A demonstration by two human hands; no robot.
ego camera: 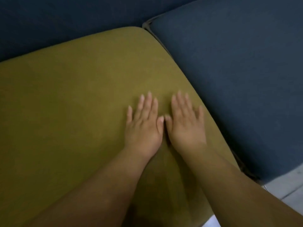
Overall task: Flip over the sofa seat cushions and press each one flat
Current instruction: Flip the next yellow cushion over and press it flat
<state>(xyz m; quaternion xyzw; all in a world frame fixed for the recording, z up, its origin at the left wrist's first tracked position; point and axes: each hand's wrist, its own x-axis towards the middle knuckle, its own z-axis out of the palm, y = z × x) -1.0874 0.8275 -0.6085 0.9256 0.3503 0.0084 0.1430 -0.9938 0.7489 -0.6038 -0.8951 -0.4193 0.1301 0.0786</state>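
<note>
An olive-green seat cushion point(68, 102) fills the left and middle of the head view and lies flat on the sofa. My left hand point(143, 126) and my right hand point(185, 125) rest palm-down on it, side by side near its right edge, with the thumbs almost touching. The fingers of both hands are spread and hold nothing. To the right lies a dark blue seat cushion point(242, 82), separated from the green one by a narrow seam.
The dark blue sofa backrest point(65, 17) runs along the top. A strip of pale floor point(288, 187) shows at the lower right, beyond the front edge of the sofa.
</note>
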